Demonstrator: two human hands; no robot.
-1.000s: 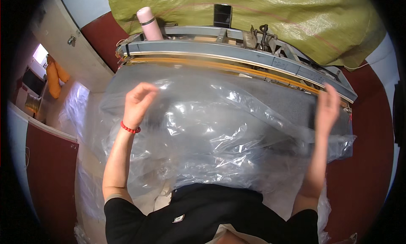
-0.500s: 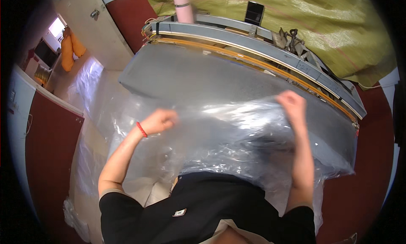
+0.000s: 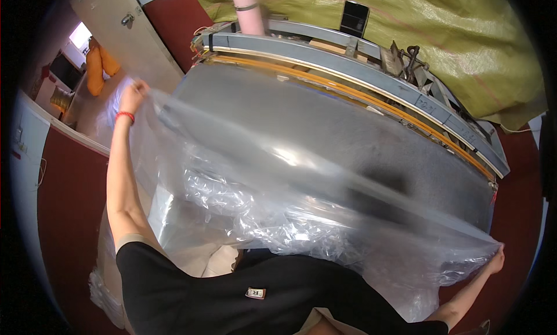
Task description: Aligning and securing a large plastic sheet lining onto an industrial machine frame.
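Both hands [image 3: 134, 97] [image 3: 496, 262] grip clear film [image 3: 255, 178]; the shirt label [image 3: 256, 292] appears lettered.

A black short-sleeved fabric shirt [image 3: 342, 291] with a beige collar [image 3: 311, 320] and beige left cuff band [image 3: 132, 239] spans the lower frame. A small whitish rectangular label [image 3: 255, 293] with dark marking sits on its front; a red beaded bracelet [image 3: 123, 115] circles the left wrist [image 3: 121, 126].

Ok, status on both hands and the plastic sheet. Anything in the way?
Left hand and right hand spread wide, each gripping plastic sheet. Sheet's edge straight between them, over grey work surface. Pink bottle by metal frame beyond, apart from sheet.
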